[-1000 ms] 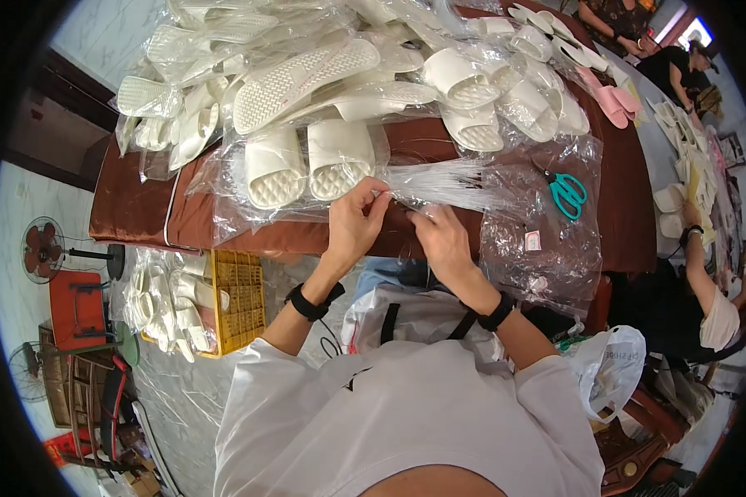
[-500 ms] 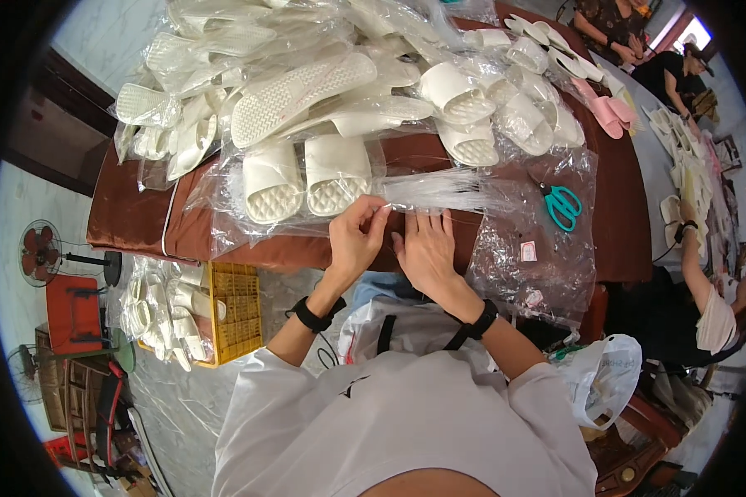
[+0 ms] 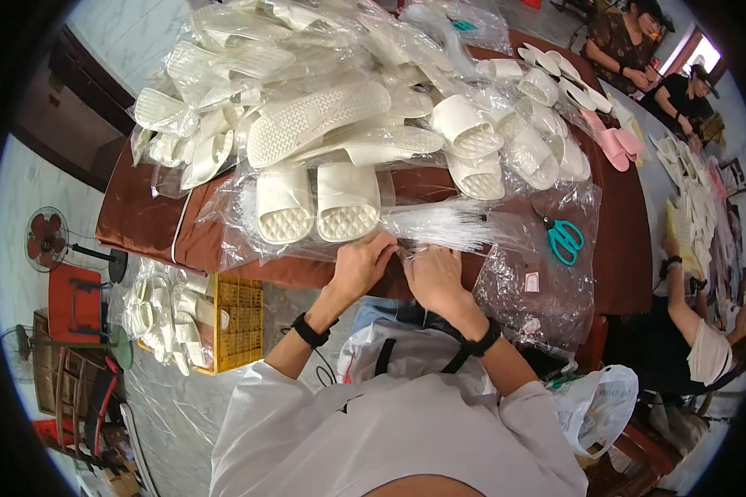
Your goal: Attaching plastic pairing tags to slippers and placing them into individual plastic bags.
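At the near table edge, my left hand [image 3: 363, 265] is closed in a pinch at the near left end of a bundle of thin clear plastic strands [image 3: 439, 225]. What sits between its fingertips is too small to make out. My right hand [image 3: 435, 277] is just beside it, fingers bent and together, thumb close to the left fingertips; whatever it grips is hidden. Just beyond my left hand, a pair of cream slippers [image 3: 348, 203] rests on clear plastic bags, toe openings toward me. Teal-handled scissors [image 3: 564, 242] lie to the right of the strands.
Bagged cream slippers [image 3: 315, 124] are heaped across the far side of the brown-covered table [image 3: 622, 273]. Pink slippers [image 3: 613, 141] lie at the right. A yellow crate [image 3: 239, 319] with more slippers stands on the floor at left. Co-workers [image 3: 626, 50] are at the right.
The whole view has shifted slightly, with the table lower in the picture. My right hand's fingers, flat before, are now bent and nearer the left fingertips.
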{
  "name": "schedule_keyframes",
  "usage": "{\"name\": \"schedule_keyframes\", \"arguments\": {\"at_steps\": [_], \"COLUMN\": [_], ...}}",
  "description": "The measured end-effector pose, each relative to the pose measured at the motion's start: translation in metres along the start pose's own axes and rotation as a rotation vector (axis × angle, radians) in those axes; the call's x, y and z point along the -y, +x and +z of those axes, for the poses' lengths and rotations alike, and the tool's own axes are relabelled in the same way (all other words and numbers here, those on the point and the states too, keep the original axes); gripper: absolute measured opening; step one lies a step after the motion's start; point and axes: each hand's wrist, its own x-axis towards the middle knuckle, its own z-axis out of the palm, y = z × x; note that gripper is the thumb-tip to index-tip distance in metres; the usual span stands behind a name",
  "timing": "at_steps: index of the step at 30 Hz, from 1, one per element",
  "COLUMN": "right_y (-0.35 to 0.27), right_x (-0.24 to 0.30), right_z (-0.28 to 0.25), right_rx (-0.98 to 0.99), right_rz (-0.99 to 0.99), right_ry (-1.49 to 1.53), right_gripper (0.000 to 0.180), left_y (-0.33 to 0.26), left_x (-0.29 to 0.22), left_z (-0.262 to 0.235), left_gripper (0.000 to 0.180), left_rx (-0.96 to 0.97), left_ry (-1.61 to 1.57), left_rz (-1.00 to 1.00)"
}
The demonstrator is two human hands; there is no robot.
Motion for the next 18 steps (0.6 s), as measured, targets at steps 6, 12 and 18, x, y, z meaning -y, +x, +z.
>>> {"name": "schedule_keyframes", "arguments": {"at_steps": [6,12,18], "right_y": [-0.061,-0.080,-0.021], "right_x": [0.008,0.009,0.014], "right_z": [-0.038,-0.085,-0.123], "right_rx": [-0.037,-0.184,-0.347], "right_rz": [-0.211,-0.128,-0.214], "right_ry": [0.120,0.521,0.477], "right_gripper": [0.035,0.014,0.016], "left_y": [-0.003,0.017,0.066], "left_x": [0.007,-0.025,-0.004], "left_z": [-0.007,-0.085,-0.137], "left_gripper": [0.013,0.034,0.036], "left_rx": [0.076,0.393,-0.244], "left_ry": [0.032,-0.136,0.114], "left_rz": [-0.030,-0.045,-0.061]}}
